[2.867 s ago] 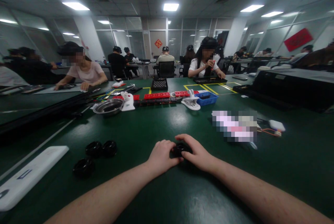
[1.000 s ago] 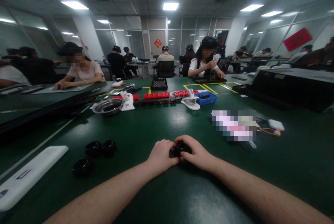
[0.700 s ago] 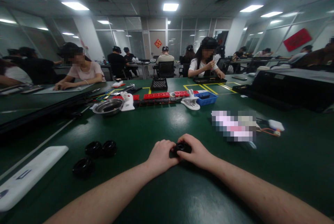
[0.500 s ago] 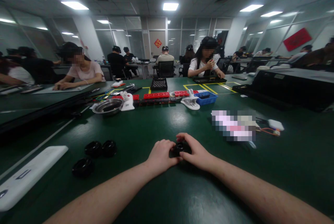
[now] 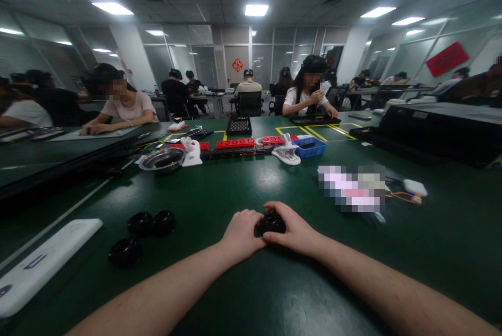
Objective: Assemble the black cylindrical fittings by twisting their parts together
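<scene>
A round, glossy black part (image 5: pixel 273 222) lies between my two hands on the green table (image 5: pixel 251 278). On its left side my left hand (image 5: pixel 242 231) presses against it, fingers together and thumb along its near edge. From the right my right hand (image 5: pixel 293 227) curls round it, index finger over the far side and thumb at the near side. Three similar black round parts (image 5: pixel 140 223) (image 5: pixel 163 222) (image 5: pixel 124 251) sit to the left, two of them side by side and one nearer.
At the left edge lies a long white object (image 5: pixel 49 263). Farther back stand a metal bowl (image 5: pixel 162 160), white clamps (image 5: pixel 191 152) (image 5: pixel 286 152), red blocks (image 5: pixel 235 143) and a blue tray (image 5: pixel 312 149). Wired items (image 5: pixel 414 188) lie right. People sit at tables beyond.
My right thumb and fingers have shifted slightly leftward round the black part. The part appears turned, its central hole less visible than before.
</scene>
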Available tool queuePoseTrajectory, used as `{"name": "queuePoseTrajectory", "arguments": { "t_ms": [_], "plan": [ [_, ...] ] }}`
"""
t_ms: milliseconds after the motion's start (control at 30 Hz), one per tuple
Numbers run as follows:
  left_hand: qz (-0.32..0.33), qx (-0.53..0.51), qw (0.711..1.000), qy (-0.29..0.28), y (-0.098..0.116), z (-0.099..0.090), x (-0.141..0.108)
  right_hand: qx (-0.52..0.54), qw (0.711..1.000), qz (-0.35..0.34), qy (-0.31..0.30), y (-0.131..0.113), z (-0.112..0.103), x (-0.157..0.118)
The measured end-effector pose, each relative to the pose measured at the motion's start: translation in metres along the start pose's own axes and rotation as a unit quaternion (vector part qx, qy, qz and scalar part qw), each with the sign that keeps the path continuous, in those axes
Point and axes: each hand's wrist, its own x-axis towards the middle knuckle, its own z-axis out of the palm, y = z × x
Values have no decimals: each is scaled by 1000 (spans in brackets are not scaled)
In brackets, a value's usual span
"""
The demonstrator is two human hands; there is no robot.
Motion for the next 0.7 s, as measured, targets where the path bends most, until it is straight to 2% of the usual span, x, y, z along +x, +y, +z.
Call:
{"name": "queuePoseTrajectory", "arguments": {
  "t_ms": [133, 333, 467, 567, 700],
  "plan": [
    [2, -2, 1000, 7, 1, 1, 0, -21, 1000, 22, 5, -2, 0, 1],
    [-7, 7, 1000, 10, 2, 0, 0, 23, 998, -54, -32, -5, -4, 0],
    [-1, -1, 1000, 9, 1, 0, 0, 34, 999, -12, -13, 1, -1, -1],
    [4, -5, 1000, 10, 1, -1, 0, 4, 1000, 15, 9, 2, 0, 0],
    [6, -2, 1000, 14, 1, 1, 0, -8, 1000, -14, 11, -3, -3, 2]
  ]
}}
